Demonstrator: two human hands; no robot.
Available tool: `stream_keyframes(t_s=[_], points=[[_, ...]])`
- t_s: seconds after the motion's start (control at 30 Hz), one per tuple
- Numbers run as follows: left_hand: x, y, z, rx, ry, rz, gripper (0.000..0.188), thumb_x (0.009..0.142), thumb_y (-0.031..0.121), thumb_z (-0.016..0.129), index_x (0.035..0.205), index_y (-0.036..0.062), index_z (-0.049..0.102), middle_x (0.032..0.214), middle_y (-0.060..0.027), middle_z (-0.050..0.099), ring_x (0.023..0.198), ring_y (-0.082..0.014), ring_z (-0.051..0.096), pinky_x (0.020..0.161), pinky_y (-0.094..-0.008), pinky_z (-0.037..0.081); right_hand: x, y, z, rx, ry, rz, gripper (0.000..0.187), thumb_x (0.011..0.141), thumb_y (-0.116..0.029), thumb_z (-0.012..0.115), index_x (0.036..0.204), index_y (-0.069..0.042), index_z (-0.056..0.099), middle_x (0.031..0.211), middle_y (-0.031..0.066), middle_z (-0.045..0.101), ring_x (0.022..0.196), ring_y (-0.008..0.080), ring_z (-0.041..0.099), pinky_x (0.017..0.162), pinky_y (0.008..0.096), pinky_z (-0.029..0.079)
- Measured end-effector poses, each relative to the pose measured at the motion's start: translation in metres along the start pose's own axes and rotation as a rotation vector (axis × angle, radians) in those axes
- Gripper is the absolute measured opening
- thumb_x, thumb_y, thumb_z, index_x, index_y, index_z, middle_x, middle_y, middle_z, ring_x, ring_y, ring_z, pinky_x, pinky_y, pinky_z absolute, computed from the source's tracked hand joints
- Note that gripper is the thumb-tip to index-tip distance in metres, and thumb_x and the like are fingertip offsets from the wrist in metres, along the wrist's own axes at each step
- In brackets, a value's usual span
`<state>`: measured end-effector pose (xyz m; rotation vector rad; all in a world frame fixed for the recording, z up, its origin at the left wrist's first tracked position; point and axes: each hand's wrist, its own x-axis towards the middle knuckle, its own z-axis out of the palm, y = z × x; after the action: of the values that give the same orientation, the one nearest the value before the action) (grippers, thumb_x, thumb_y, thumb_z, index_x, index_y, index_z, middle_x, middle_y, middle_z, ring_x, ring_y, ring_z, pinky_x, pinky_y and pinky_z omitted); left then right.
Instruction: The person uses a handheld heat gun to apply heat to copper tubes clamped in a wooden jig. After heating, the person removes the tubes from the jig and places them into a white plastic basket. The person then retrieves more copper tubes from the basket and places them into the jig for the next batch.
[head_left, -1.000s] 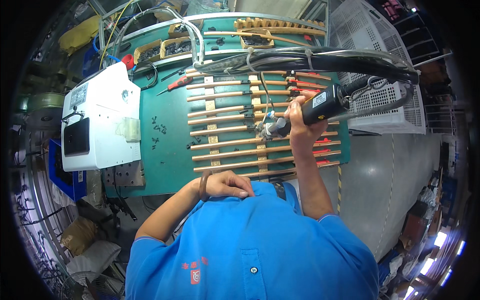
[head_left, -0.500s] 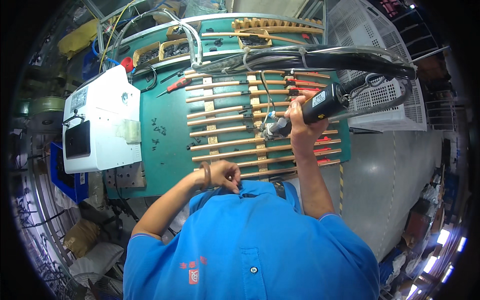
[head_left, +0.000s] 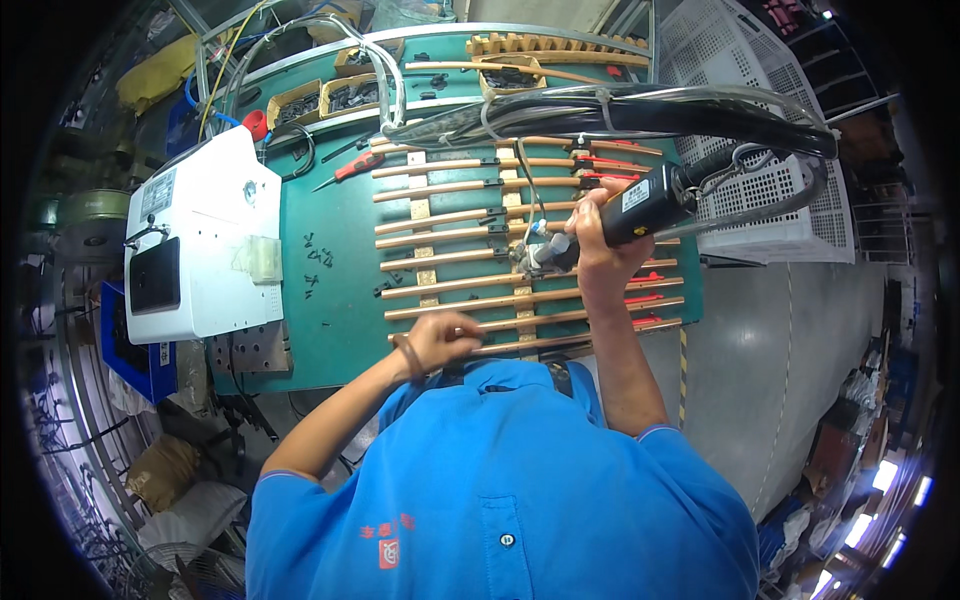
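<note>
My right hand (head_left: 600,245) grips a black powered screwdriver (head_left: 640,205) whose silver tip (head_left: 535,257) touches the middle crossbar of a rack of wooden slats (head_left: 450,215) on a green workbench (head_left: 340,290). A thick cable bundle (head_left: 640,110) runs from the tool's rear across the top of the bench. My left hand (head_left: 440,340) rests on the near slats at the rack's front edge, fingers curled down on the wood. Red-tipped pieces (head_left: 640,298) lie at the right ends of several slats.
A white box-shaped machine (head_left: 200,235) stands at the left of the bench. Small black parts (head_left: 315,255) lie scattered on the green top. Wooden trays of parts (head_left: 325,95) line the far edge. A white perforated crate (head_left: 770,190) stands to the right, above grey floor (head_left: 790,380).
My left hand has shifted forward and to the right onto the near slats. My right hand keeps the screwdriver at nearly the same spot on the rack.
</note>
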<state>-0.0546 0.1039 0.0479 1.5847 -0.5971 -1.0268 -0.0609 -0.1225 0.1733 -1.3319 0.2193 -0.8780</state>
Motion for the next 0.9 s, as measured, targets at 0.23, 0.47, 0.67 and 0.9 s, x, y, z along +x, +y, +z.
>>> stream_keyframes(t_s=[0.23, 0.47, 0.67, 0.9], points=[[0.085, -0.021, 0.015, 0.679, 0.354, 0.343, 0.017, 0.072, 0.014, 0.071, 0.089, 0.0148, 0.067, 0.092, -0.0054, 0.060, 0.076, -0.0259, 0.063, 0.062, -0.0365, 0.051, -0.007, -0.001, 0.003, 0.008, -0.012, 0.010, 0.032, 0.080, 0.013, 0.052, 0.108, 0.000, 0.047, 0.082, 0.0043, 0.055, 0.064, 0.0095, 0.053, 0.060, 0.0242, 0.048], [0.093, -0.030, 0.026, 0.765, 0.434, 0.347, 0.015, 0.071, 0.018, 0.072, 0.084, 0.0151, 0.066, 0.091, -0.0035, 0.060, 0.071, -0.0260, 0.063, 0.058, -0.0376, 0.051, -0.012, 0.000, 0.004, 0.008, 0.005, 0.003, 0.034, 0.079, 0.014, 0.052, 0.109, 0.000, 0.046, 0.084, 0.0037, 0.054, 0.066, 0.0088, 0.053, 0.060, 0.0234, 0.049], [0.095, -0.032, 0.027, 0.785, 0.459, 0.370, 0.014, 0.070, 0.019, 0.072, 0.082, 0.0165, 0.065, 0.091, -0.0024, 0.060, 0.068, -0.0265, 0.063, 0.055, -0.0377, 0.051, -0.011, 0.009, 0.002, -0.031, -0.021, -0.070, 0.036, 0.079, 0.015, 0.052, 0.111, 0.000, 0.045, 0.084, 0.0039, 0.054, 0.067, 0.0091, 0.053, 0.060, 0.0238, 0.049], [0.095, -0.034, 0.026, 0.797, 0.456, 0.382, 0.013, 0.071, 0.020, 0.072, 0.082, 0.0170, 0.066, 0.091, -0.0024, 0.060, 0.068, -0.0268, 0.063, 0.054, -0.0375, 0.052, -0.012, 0.007, 0.005, 0.030, -0.067, -0.031, 0.039, 0.079, 0.016, 0.052, 0.112, -0.003, 0.045, 0.088, 0.0034, 0.052, 0.072, 0.0069, 0.052, 0.063, 0.0218, 0.049]])
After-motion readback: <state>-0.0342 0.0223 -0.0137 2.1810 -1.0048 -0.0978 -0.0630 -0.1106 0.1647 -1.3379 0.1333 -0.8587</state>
